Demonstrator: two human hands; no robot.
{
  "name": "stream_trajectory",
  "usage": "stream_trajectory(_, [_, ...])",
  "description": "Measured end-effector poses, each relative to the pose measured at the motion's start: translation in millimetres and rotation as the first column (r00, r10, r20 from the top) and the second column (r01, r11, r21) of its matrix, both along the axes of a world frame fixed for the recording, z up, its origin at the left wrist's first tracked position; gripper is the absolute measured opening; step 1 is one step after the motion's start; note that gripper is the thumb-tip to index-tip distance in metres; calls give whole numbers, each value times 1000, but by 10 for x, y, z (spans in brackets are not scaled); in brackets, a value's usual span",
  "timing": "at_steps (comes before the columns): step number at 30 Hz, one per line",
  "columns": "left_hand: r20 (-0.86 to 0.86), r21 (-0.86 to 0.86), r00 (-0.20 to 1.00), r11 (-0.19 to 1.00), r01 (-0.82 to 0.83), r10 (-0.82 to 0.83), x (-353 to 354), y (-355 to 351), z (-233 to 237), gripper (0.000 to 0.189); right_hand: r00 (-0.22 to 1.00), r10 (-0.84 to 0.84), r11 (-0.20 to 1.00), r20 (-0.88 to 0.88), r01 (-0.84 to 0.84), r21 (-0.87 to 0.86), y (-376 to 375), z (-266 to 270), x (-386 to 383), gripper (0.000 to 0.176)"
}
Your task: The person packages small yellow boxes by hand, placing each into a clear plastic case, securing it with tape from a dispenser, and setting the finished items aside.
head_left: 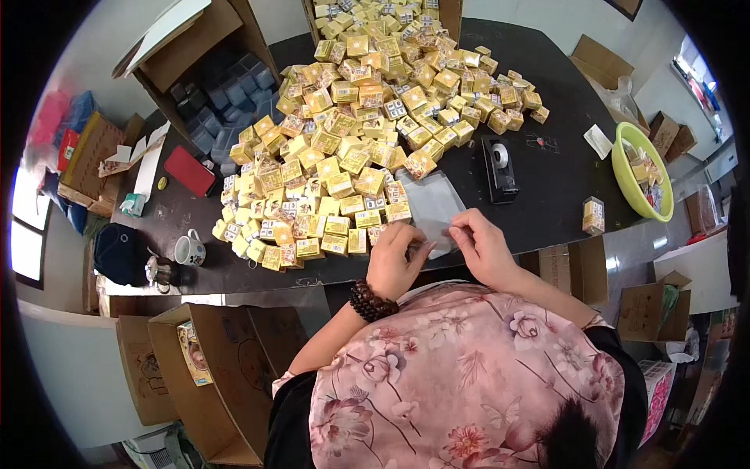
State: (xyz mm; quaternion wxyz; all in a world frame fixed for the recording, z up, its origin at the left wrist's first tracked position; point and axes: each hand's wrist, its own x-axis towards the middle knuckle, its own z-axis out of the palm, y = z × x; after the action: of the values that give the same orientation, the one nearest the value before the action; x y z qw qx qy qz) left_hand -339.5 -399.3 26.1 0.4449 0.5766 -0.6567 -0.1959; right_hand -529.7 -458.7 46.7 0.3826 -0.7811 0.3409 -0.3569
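A translucent plastic bag (pixel 432 202) lies flat on the black table just in front of me, its near edge between my hands. My left hand (pixel 397 258), with a dark bead bracelet at the wrist, is closed in a pinch at the bag's near left edge. On the other side, my right hand (pixel 480 244) pinches the near right edge between thumb and fingers. A large heap of small yellow printed boxes (pixel 340 184) spreads beyond and to the left of the hands, some touching the bag.
A black tape dispenser (pixel 500 170) stands right of the bag. Farther right are a single small box (pixel 593 216) and a lime-green basin (pixel 623 173). Leftward are a mug (pixel 190 248), a red phone case (pixel 190 170) and a carton of clear containers (pixel 226 94). An open carton (pixel 226 375) stands below the table.
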Motion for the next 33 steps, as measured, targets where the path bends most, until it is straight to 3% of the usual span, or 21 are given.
stream_trajectory(1, [31, 9, 997, 998, 68, -68, 39, 22, 5, 24, 1000, -3, 1000, 1, 3, -2, -27, 15, -2, 13])
stream_trajectory(3, [-58, 149, 976, 965, 217, -210, 120, 90, 34, 14, 941, 325, 884, -92, -267, 385, -145, 67, -34, 17])
stream_trajectory(4, [-57, 149, 976, 964, 218, -212, 129, 132, 76, 14, 903, 425, 639, 58, -345, 688, -240, 81, -46, 27])
stream_trajectory(5, [-225, 125, 935, 944, 306, -274, 136, 179, 134, 11, 859, 490, 448, 146, -392, 804, -311, 159, -52, 35])
stream_trajectory(6, [-386, 87, 862, 918, 387, -328, 148, 213, 177, 9, 811, 531, 233, 245, -418, 878, -355, 280, -47, 44])
stream_trajectory(7, [-365, 148, 856, 885, 441, -366, 206, 241, 193, 7, 774, 538, 92, 334, -448, 889, -388, 248, -13, 61])
stream_trajectory(8, [-365, 149, 856, 884, 443, -367, 247, 256, 219, 7, 775, 536, 92, 335, -448, 889, -448, 123, 20, 61])
stream_trajectory(10, [-223, 93, 837, 843, 529, -501, 304, 260, 301, 8, 539, 785, 2, 307, -497, 868, -544, -3, 160, 71])
stream_trajectory(12, [-281, 4, 821, 855, 519, -498, 325, 268, 324, 7, 604, 748, 89, 276, -503, 860, -523, 89, 308, 73])
stream_trajectory(14, [-365, 246, 834, 821, 515, -413, 409, 336, 160, 8, 379, 897, 394, -227, -452, 800, -661, 311, 458, 67])
stream_trajectory(15, [-396, 214, 829, 839, 501, -394, 406, 362, 54, 8, 441, 882, 430, -168, -602, 673, -779, 233, 479, 66])
stream_trajectory(17, [-558, 190, 735, 803, 564, -384, 389, 445, -134, 11, 705, 632, 774, -321, -558, 299, -1205, 51, 762, 62])
stream_trajectory(18, [-556, 194, 737, 802, 565, -385, 360, 471, -220, 11, 849, 460, 878, -260, -393, 272, -1448, -12, 948, 56])
stream_trajectory(19, [-741, 168, 579, 741, 651, -341, 314, 480, -311, 13, 943, 213, 977, -257, -213, 28, -1685, -168, 1146, 56])
stream_trajectory(20, [-880, 117, 393, 680, 724, -266, 289, 492, -372, 16, 981, -42, 978, -189, 1, -210, -1895, -322, 1336, 56])
stream_trajectory(22, [-901, 166, 372, 618, 769, -221, 296, 504, -358, 26, 938, -205, 963, -280, 142, -229, -2159, -476, 1647, 61])
stream_trajectory(25, [-799, 270, 529, 615, 741, -287, 372, 436, -199, 33, 927, -113, 979, -356, 43, -197, -2372, -596, 1772, 64])
stream_trajectory(27, [-678, 300, 669, 717, 629, -304, 531, 487, -202, 41, 956, -128, 988, -264, 98, -122, -2335, -542, 1654, 60])
stream_trajectory(29, [-823, 237, 549, 791, 564, -145, 609, 569, -160, 47, 961, -194, 977, -199, 170, -132, -2234, -498, 1389, 56])
stream_trajectory(31, [-872, 189, 482, 852, 488, -82, 663, 619, -158, 49, 977, -211, 977, 38, 209, 38, -2164, -503, 1087, 53])
stream_trajectory(33, [-831, 201, 548, 865, 460, -98, 679, 597, -142, 50, 879, -173, 864, 445, -81, 497, -2010, -461, 759, 41])
